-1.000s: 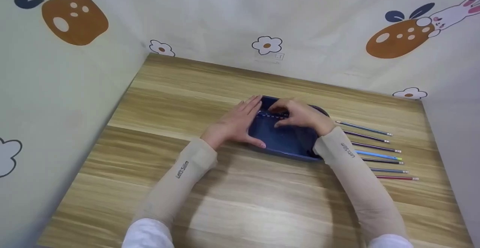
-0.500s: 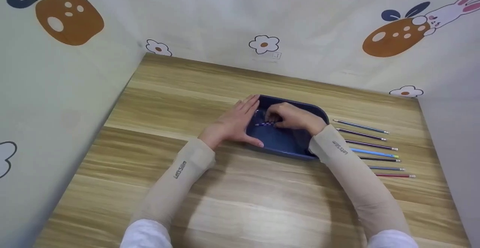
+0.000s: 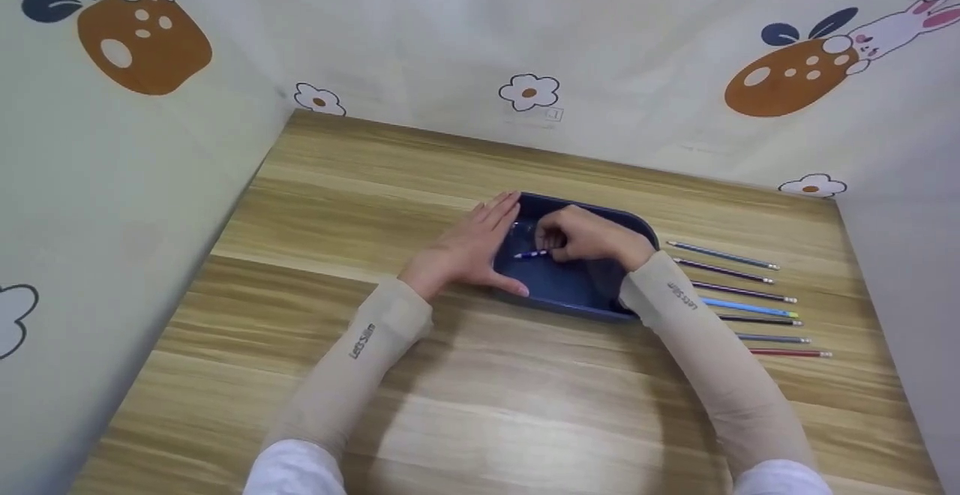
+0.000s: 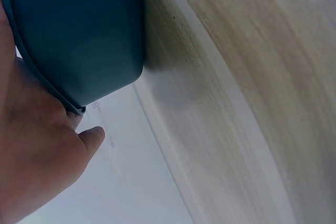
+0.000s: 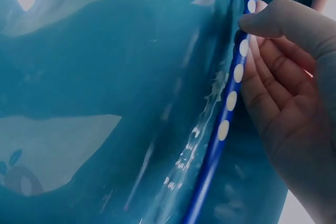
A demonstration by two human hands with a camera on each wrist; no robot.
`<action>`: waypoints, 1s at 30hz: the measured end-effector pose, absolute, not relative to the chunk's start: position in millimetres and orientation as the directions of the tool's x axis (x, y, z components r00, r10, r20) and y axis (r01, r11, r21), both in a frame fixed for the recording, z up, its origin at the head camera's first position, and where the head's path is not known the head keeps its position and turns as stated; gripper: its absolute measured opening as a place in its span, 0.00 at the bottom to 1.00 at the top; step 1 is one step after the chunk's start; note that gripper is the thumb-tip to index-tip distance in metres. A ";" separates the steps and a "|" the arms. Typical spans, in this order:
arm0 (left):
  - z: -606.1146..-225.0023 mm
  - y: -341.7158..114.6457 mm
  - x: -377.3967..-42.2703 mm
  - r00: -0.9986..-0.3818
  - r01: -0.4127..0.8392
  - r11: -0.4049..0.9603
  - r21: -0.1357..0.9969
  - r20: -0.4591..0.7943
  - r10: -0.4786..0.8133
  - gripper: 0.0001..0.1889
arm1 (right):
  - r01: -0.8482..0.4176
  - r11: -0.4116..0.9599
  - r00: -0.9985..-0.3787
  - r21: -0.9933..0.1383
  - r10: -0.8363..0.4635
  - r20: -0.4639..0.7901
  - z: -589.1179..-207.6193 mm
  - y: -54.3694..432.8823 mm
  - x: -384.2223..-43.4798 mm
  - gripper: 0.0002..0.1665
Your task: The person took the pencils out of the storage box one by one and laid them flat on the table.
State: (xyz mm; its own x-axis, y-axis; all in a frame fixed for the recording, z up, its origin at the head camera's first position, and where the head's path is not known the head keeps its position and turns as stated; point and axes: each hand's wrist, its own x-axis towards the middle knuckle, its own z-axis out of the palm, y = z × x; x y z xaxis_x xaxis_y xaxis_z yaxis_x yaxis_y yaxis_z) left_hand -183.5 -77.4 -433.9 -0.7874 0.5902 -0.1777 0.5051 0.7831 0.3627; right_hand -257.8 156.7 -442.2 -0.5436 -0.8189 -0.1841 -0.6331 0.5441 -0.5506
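Note:
A dark blue rectangular tray [image 3: 574,285] stands on the wooden table. My left hand [image 3: 471,249] lies along its left end, fingers straight at the rim and thumb out over the front corner; the left wrist view shows the hand [image 4: 42,148] against the tray's outer wall [image 4: 79,35]. Inside the tray, my right hand [image 3: 589,235] pinches a blue pencil [image 3: 531,254] between thumb and fingers. White oval dots run down the pencil [image 5: 231,101] in the right wrist view. Its left end shows from the head; the rest is hidden by the hand.
Several pencils lie in a row to the right of the tray, among them a light blue pencil [image 3: 750,307] and a red pencil [image 3: 791,352]. My right sleeve [image 3: 709,345] covers some of their left ends. Printed cloth walls [image 3: 420,45] border the table [image 3: 360,157].
My right hand has shifted from the back of the tray toward its middle, its fingers closing on the pencil. The pencil has come forward and tilted. My left hand stays in place.

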 end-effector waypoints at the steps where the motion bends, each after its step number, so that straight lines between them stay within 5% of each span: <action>1: -434.0 -76.9 -183.5 -0.787 0.507 0.783 0.361 -0.178 0.591 0.70 | -0.630 0.539 -0.543 -0.559 -0.820 -0.179 -441.3 157.7 -257.7 0.09; 18: -432.5 -76.5 -182.9 -0.790 0.500 0.792 0.351 -0.189 0.583 0.71 | -0.582 0.499 -0.551 -0.642 -0.823 -0.140 -402.1 172.9 -253.6 0.12; 30: -434.5 -77.2 -183.0 -0.790 0.508 0.788 0.347 -0.176 0.587 0.71 | -0.558 0.516 -0.653 -0.650 -0.756 -0.040 -366.2 218.0 -246.7 0.12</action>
